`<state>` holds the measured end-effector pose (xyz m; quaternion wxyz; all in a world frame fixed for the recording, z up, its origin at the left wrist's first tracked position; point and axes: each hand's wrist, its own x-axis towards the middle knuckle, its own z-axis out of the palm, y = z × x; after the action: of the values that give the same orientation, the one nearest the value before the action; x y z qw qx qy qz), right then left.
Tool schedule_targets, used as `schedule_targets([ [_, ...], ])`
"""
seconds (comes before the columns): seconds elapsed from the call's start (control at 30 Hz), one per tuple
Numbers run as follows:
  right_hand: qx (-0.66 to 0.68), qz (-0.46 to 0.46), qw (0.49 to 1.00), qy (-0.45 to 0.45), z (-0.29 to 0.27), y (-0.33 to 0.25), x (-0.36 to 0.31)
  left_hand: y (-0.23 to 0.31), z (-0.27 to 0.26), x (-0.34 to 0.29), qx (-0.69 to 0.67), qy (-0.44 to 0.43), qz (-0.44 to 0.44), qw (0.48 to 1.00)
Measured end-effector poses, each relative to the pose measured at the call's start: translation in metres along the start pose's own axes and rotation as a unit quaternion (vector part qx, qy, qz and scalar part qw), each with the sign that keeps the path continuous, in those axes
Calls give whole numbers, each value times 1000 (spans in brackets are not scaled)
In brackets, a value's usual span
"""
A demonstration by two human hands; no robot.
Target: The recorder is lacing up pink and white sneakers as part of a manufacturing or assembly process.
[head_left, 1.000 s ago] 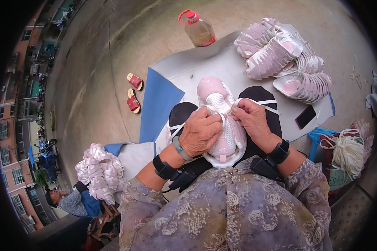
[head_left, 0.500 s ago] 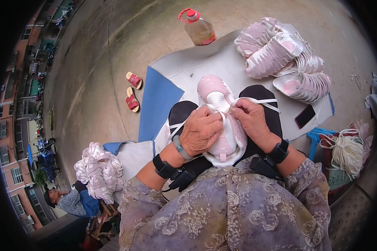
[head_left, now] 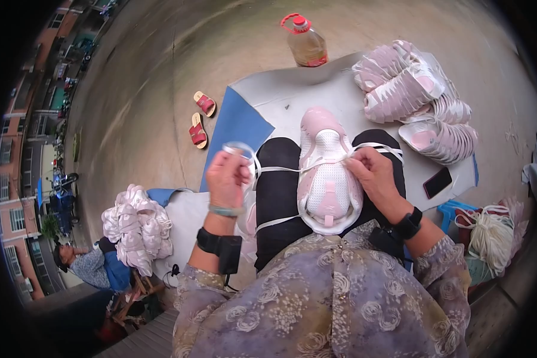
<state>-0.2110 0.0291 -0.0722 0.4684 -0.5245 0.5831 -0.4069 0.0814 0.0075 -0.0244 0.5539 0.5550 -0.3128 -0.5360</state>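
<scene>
A pink and white sneaker (head_left: 323,122) rests between my knees with its toe pointing away from me. A white shoelace (head_left: 280,169) crosses its front and stretches left over my dark trouser leg. My left hand (head_left: 227,182), somewhat blurred, is closed on that lace, well to the left of the shoe, and a loop of it stands up by the fingers. At the shoe's right edge, my right hand (head_left: 371,173) pinches the lace close to the eyelets. Another lace end trails over my right knee.
Laced pink and white shoes (head_left: 406,89) are piled at far right, near a phone (head_left: 437,182). More shoe parts (head_left: 137,230) lie heaped at left. Red sandals (head_left: 197,131), a jug (head_left: 307,45) and a lace bundle (head_left: 491,235) surround the mat (head_left: 262,89). A person (head_left: 89,268) sits at left.
My left hand has moved from over the shoe out to the left, drawing the lace with it. My right hand stays beside the shoe. The view has shifted slightly.
</scene>
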Motion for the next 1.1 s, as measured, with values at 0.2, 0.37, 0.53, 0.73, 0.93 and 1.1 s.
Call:
schedule_targets([
  [0.2,-249,-309,917,-40,1,-35,-7,-35,42,-28,28,-163,-216,962],
  [0.37,-346,-358,860,-110,6,-47,-2,-47,60,-16,21,-191,-190,963],
  [0.53,-397,-335,845,-127,9,-46,1,-51,62,-17,115,-196,-121,966],
  [0.73,-380,-339,852,-116,11,-44,2,-68,62,-15,220,-167,41,960],
  [0.93,-358,-326,868,-114,10,-42,2,-73,71,-4,207,-155,33,965],
  [1.1,-341,-331,873,-104,11,-39,2,-70,74,-4,247,-168,82,951],
])
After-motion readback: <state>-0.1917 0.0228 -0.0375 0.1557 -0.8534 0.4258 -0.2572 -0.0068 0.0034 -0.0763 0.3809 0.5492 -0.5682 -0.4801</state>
